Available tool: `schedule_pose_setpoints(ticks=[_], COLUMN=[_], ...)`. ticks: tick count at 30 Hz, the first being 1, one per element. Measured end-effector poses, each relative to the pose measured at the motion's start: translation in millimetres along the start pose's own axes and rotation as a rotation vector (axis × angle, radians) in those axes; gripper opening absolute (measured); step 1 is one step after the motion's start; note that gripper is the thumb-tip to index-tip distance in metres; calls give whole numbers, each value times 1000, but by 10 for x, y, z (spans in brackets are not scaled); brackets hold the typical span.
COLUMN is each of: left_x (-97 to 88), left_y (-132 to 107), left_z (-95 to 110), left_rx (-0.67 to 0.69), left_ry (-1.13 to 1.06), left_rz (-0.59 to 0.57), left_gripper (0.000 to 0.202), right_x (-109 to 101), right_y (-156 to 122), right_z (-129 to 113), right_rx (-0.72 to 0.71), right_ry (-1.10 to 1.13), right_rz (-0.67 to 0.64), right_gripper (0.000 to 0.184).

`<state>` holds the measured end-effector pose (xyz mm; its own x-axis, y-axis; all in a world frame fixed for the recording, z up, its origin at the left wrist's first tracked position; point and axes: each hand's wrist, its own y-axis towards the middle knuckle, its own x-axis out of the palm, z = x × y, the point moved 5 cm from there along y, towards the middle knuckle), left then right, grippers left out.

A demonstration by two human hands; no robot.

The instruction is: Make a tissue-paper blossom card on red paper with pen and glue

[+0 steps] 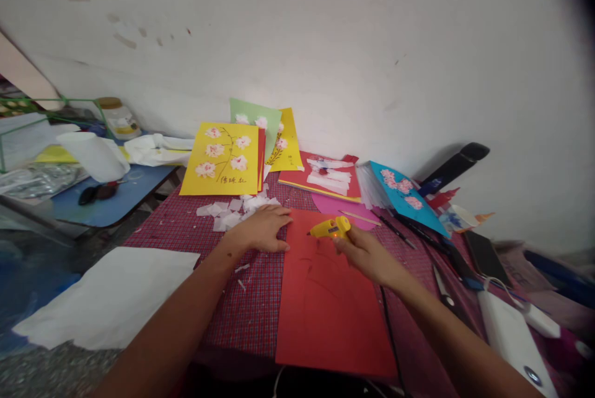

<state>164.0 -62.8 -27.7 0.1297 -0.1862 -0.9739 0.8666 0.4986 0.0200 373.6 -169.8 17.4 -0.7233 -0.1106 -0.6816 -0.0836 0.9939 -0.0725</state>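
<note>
My right hand point(367, 253) is closed around a yellow glue gun point(329, 228), its nozzle pointing left over the upper part of a red sheet of paper point(334, 323). Dark curved lines are drawn on the sheet. With fingers spread, my left hand point(266, 228) rests at the sheet's upper left edge. Just behind that hand lies a heap of torn white paper pieces point(227, 215). A dark cord runs down from the glue gun along the sheet's right side.
Finished flower cards, including a yellow card point(223, 159), lean against the wall. A blue flower card point(409, 199), scissors point(444, 289) and a white power strip point(511, 336) are at the right. White paper point(111, 299) hangs over the left edge. A blue stool point(111, 193) stands left.
</note>
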Motion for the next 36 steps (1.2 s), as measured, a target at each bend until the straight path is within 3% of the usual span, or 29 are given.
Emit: schedule_pose_setpoints(ticks=[9, 31, 36], left_x=[27, 37, 37], left_y=[1, 2, 2], left_z=[-18, -21, -24], left_rx=[-8, 9, -5], left_ry=[-6, 4, -2], left_rz=[-12, 5, -5], left_gripper=[69, 66, 68], right_x=[54, 22, 31], right_y=[19, 14, -25], right_z=[-11, 106, 68], right_rx=[-39, 19, -51], right_ry=[-9, 29, 39], right_rz=[-44, 16, 29], right_gripper=[26, 27, 24])
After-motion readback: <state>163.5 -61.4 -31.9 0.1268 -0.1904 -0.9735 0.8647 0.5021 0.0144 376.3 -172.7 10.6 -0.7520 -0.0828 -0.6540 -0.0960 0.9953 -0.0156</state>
